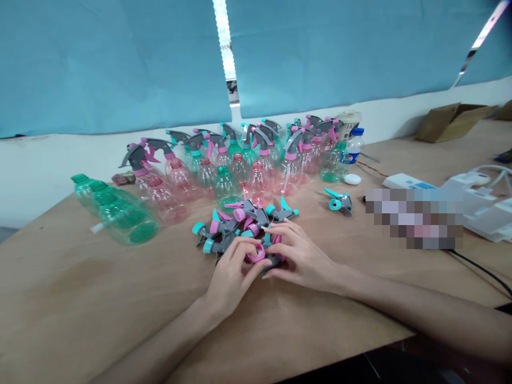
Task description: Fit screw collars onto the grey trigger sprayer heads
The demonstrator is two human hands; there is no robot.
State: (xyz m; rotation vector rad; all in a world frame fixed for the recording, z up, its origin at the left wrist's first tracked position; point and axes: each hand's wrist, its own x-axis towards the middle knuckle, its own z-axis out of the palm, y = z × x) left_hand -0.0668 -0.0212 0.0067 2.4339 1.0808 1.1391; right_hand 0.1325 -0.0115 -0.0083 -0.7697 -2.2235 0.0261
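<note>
A trigger spray head [256,255] with a pink collar and grey body lies between my two hands at the near side of a pile. My left hand [232,272] is closed, thumb and fingers pinching the pink collar. Around the grey body of the same spray head curl the fingers of my right hand [302,255], which partly hide it. Right in front of both hands is the pile of loose spray heads [226,229], grey with pink or turquoise parts. One more loose spray head [339,202] lies apart to the right.
Behind the pile stand several clear pink and green spray bottles, some capped with spray heads [294,144], others open, like the green bottle [227,186]. Green bottles [128,218] stand at left. At right are a blue-capped drink bottle [354,146], white plastic items [476,205] and a cardboard box [448,122].
</note>
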